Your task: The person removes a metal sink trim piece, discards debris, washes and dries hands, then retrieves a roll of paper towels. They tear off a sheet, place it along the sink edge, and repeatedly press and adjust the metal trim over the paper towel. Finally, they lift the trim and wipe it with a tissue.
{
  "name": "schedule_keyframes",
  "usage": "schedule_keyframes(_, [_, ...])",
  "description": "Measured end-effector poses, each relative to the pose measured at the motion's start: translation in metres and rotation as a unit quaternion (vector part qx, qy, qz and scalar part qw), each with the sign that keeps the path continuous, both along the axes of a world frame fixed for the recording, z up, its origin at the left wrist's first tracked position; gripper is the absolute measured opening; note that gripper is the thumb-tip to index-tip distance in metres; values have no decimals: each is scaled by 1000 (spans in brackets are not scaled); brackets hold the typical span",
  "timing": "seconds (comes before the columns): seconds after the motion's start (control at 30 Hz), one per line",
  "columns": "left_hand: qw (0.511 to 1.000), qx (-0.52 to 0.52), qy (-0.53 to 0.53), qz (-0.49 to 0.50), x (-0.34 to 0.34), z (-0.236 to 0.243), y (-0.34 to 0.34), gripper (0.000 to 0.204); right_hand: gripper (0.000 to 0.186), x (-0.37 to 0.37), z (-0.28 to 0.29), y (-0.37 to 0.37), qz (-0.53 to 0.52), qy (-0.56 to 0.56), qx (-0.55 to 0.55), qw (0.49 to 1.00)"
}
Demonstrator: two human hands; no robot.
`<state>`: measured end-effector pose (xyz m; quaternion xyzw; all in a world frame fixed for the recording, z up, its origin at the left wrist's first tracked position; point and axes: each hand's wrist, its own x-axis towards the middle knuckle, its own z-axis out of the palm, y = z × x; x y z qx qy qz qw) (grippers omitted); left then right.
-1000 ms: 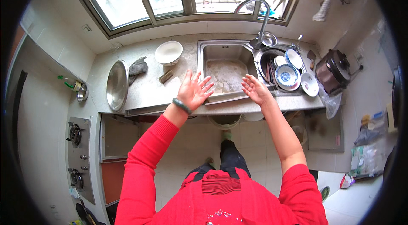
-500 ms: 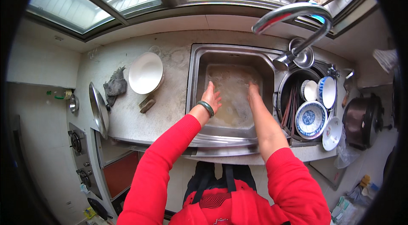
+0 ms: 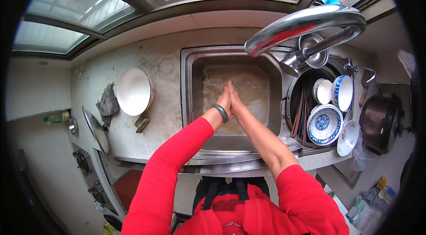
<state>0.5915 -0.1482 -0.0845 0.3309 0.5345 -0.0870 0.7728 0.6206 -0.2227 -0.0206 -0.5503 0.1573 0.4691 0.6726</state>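
Note:
Over the steel sink (image 3: 188, 88), my left hand (image 3: 224, 103) and my right hand (image 3: 234, 98) are pressed together palm to palm. The fingers look straight and point toward the far side; neither hand shows anything held. A green bangle (image 3: 220, 113) circles my left wrist. Murky brownish water (image 3: 253, 80) with pale foam lies in the basin below them. Above the sink's far right corner arches a chrome faucet (image 3: 306, 24). I cannot make out any water running from it.
Left of the sink stand a white bowl (image 3: 133, 92), a grey rag (image 3: 108, 103), a small brown block (image 3: 142, 123) and a leaning pan lid (image 3: 94, 129). At right, a drainer holds chopsticks (image 3: 300, 119) and a blue-patterned bowl (image 3: 324, 124) among others. A dark cooker (image 3: 378, 122) sits beyond.
My hands were apart over the sink half a second ago; now they meet palm to palm, the right one having moved left. The view has also shifted slightly.

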Motion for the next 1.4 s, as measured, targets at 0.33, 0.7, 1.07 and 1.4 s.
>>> schedule_keyframes(0.33, [999,-46,-19,0,11,70,-18,43,76,6,28,2,28,-14,17,999])
schedule_keyframes(0.7, [999,38,-27,6,1,70,-9,63,63,-29,-44,13,-26,-249,-107,962])
schedule_keyframes(1.07, [986,-146,-46,67,-12,55,2,72,35,67,-134,-47,-9,-10,-187,982])
schedule_keyframes(1.4, [969,-208,-122,-51,-2,35,14,32,27,3,-63,-5,103,13,89,991])
